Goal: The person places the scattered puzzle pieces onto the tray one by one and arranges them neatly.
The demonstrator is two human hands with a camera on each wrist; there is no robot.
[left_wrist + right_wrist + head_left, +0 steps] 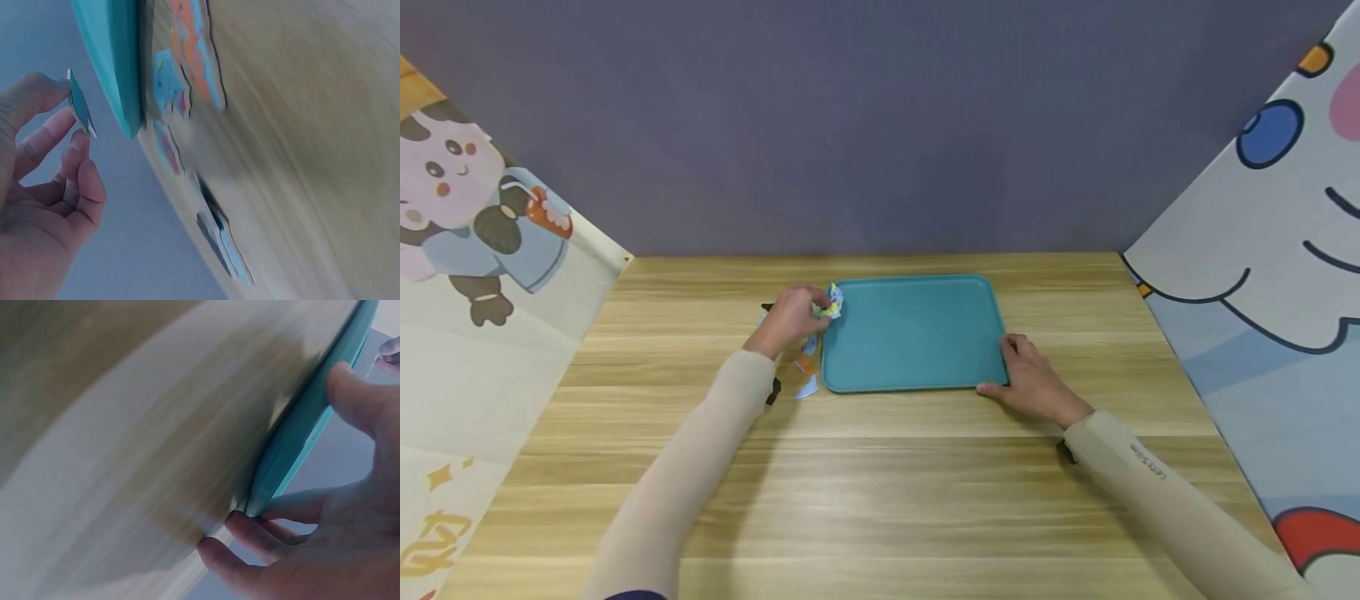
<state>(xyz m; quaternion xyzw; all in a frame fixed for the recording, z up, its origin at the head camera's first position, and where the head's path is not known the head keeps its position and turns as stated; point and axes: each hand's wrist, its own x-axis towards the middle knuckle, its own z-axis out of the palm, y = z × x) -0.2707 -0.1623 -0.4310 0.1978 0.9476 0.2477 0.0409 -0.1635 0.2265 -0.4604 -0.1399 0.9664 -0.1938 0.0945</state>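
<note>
While the left hand [792,317] pinches a puzzle piece [836,302] at the ten-o'clock corner of the tray [917,333], slack fingers [44,142] could drop it; the right hand [1033,382] grips the four-o'clock corner, where a push could drive the tray into loose pieces [807,388] at nine o'clock.

Wood-grain tabletop [887,517], pale with darker streaks running crosswise. Plain grey-violet wall [865,125] behind, meeting the far table edge. Left panel [512,358]: white, printed with a cartoon animal [448,183] in blue, yellow sparkles [439,476] and lettering [433,546] lower down. Right panel [1232,358]: white and pale blue, bold black outlines, blue oval [1270,133], red shape [1311,533] low. Light soft; faint sheen on the wood.
</note>
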